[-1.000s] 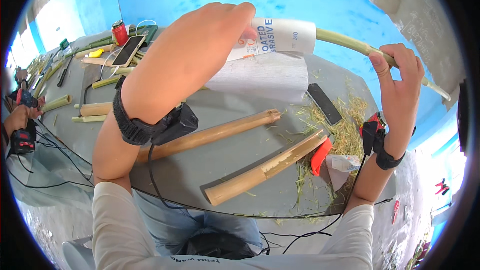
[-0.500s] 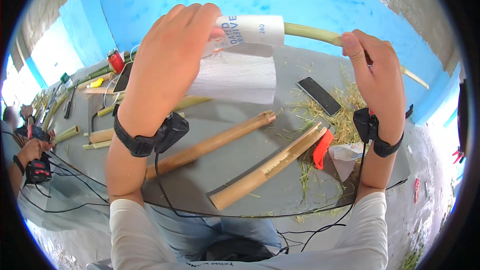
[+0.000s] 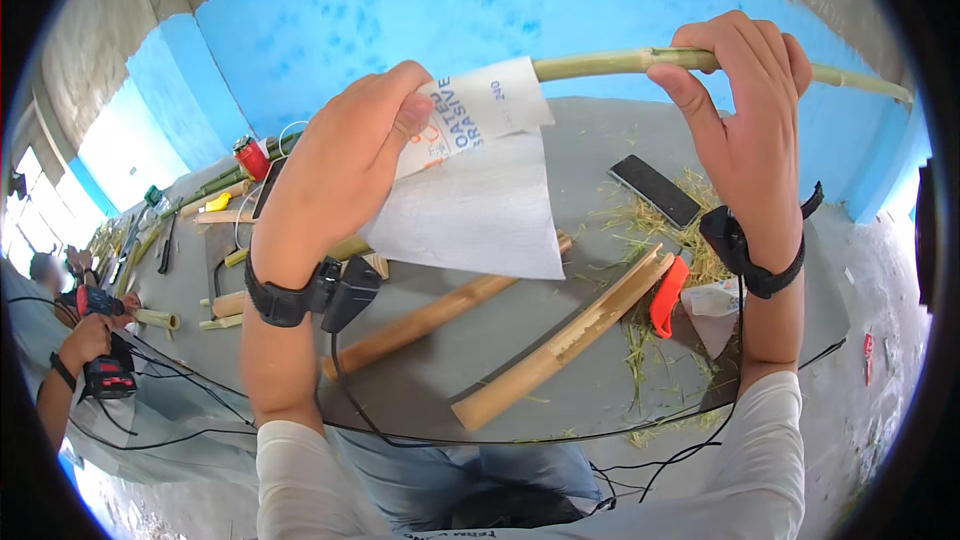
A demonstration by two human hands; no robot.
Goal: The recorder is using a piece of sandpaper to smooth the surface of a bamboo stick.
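A sheet of white-backed sandpaper point(image 3: 475, 210) is folded over a thin green bamboo stick point(image 3: 600, 63). My left hand point(image 3: 345, 160) is closed round the sandpaper, thumb on top, with the stick's left part hidden inside. The sheet's lower flap hangs down over the table. To the right, my right hand point(image 3: 745, 105) grips the stick near a node, fingers over it and thumb below; its thin end sticks out past the hand. The stick is held above the far side of the table, nearly level.
On the grey table point(image 3: 430, 405) lie a bamboo tube point(image 3: 430, 325), a split bamboo piece point(image 3: 560, 340), an orange-red handled tool point(image 3: 668, 298), a phone point(image 3: 655, 190) and green shavings point(image 3: 710, 260). A red can point(image 3: 250, 157) stands back left. A co-worker's hand point(image 3: 88, 337) holds a drill point(image 3: 100, 302).
My left hand and the sandpaper have come down and nearer. My right hand has turned and rises slightly with the stick, and more of the sandpaper flap now shows.
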